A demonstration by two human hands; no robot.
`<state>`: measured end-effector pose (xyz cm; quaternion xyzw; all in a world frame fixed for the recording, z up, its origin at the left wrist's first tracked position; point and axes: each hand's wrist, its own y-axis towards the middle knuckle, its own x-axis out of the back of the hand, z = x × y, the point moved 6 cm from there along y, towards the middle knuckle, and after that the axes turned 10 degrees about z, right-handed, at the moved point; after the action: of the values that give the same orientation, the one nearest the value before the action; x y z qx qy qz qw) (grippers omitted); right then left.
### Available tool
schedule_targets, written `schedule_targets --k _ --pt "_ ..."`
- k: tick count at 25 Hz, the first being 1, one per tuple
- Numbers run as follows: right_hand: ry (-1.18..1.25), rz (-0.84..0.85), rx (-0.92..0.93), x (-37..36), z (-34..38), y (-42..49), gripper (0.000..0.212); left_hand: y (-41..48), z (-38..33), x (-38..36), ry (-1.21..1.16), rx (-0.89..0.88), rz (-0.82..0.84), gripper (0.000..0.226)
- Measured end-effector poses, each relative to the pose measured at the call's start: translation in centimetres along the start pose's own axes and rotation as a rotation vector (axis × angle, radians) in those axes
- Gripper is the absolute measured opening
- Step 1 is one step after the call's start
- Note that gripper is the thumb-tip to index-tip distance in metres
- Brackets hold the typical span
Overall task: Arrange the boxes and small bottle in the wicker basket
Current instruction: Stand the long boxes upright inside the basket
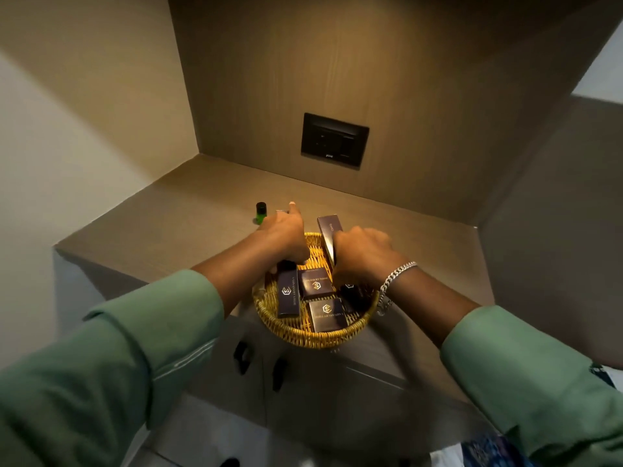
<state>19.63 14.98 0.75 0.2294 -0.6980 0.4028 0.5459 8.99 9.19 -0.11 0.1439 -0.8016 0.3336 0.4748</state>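
Right hand (362, 254) clamps a long dark cardboard box (329, 232) upright over the round yellow wicker basket (313, 337); left hand (286, 235), grip hidden, could topple the small green glass bottle (260, 214).

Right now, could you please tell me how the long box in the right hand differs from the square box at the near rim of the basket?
The long box is narrow and stands on end, tilted, while the square box lies flat. The long box is gripped by the right hand; the square box lies untouched. The long box pokes above the wicker basket; the square box sits inside it. Both are dark with light print.
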Motion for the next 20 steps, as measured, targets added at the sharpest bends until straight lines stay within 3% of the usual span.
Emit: schedule_targets --k 4,6,10,18,20 --pt "-0.083 -0.049 0.013 0.0 -0.1 -0.3 0.025 0.0 0.0 1.6 0.200 -0.025 -0.102 0.075" --pt "-0.090 -0.108 0.041 0.0 0.0 -0.4 0.023 0.5 0.8 2.5 0.261 -0.044 -0.140 0.077" --pt "-0.084 -0.157 0.086 -0.3 -0.5 -0.5 0.027 1.4 3.0 2.1 0.077 -0.088 0.014 0.070" --pt "-0.027 -0.052 0.097 -0.3 -2.2 0.0 0.023 0.5 5.6 2.7 0.017 -0.075 -0.003 0.083" --pt "0.047 -0.037 0.111 0.6 -2.4 0.5 0.018 -0.8 5.3 2.9 -0.014 -0.136 -0.088 0.084"
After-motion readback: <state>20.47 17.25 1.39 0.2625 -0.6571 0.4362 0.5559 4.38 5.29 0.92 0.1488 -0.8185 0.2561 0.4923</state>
